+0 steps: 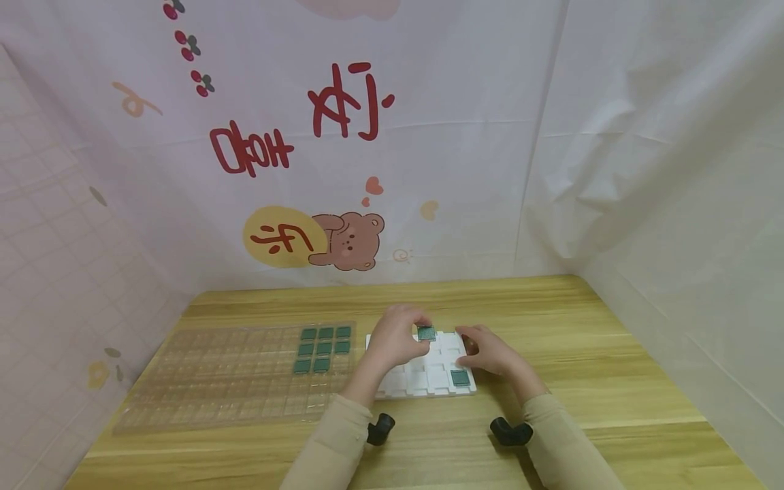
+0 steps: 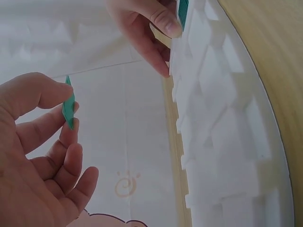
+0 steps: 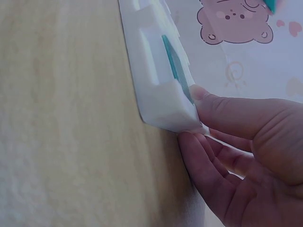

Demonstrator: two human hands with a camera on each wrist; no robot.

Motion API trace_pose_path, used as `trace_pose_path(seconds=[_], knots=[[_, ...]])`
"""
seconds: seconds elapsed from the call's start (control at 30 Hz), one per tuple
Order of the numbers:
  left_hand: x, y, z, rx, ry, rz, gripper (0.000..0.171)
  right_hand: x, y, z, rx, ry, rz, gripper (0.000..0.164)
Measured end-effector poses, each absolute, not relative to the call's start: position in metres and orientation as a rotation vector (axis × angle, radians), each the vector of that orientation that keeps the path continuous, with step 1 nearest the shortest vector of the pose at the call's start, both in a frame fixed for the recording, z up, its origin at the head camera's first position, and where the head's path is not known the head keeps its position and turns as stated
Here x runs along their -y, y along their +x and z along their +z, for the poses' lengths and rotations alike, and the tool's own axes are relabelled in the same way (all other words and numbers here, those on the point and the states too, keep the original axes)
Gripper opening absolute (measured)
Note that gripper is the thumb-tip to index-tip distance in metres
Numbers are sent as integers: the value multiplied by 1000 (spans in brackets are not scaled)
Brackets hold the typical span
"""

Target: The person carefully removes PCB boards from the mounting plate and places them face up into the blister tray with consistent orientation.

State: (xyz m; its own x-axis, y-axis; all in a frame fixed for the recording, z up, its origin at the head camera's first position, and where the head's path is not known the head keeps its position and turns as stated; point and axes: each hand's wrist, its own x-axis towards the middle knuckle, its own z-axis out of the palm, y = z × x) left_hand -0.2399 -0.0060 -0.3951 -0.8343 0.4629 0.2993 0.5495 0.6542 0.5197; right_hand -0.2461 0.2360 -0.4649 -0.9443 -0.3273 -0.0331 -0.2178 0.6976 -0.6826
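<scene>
My left hand (image 1: pixel 395 339) pinches a small green circuit board (image 1: pixel 427 334) between thumb and fingertips, above the white compartment tray (image 1: pixel 418 382). In the left wrist view that board (image 2: pixel 69 109) is seen nearly edge-on, apart from the tray. At the tray's right edge, my right hand (image 1: pixel 492 352) holds the rim, thumb on top and fingers at the side, as the right wrist view shows. A second green board (image 1: pixel 460 378) lies in the tray's near right compartment, close to the right thumb (image 3: pixel 227 111). Part of the tray's left side is hidden behind my left hand and wrist.
Left of the white tray lies a wide clear plastic tray (image 1: pixel 202 371) with rows of pockets. Several green boards (image 1: pixel 323 348) sit in its right end. Printed white cloth (image 1: pixel 465 204) hangs behind the wooden table (image 1: pixel 588 381) and at both sides.
</scene>
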Motion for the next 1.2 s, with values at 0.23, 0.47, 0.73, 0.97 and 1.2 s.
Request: trace_pose_path(seconds=[0.23,0.47,0.73,0.97,1.2], knots=[[16,-239,-398,2758,-798,-884,22,-237,-246,-466,-2763,-455,-1059,69],[27,-240,-404,2799,-768,-844,21,-237,-246,-467,-2774,-460,-1039,69],[43,-243,-408,2831,-766,-783,22,-238,-246,-466,-2772,-459,-1040,69],[54,-244,-410,2880,-740,-734,22,-238,-247,-467,-2778,-477,-1036,68],[66,-244,-412,2890,-762,-658,22,-237,-248,-467,-2782,-459,-1029,68]])
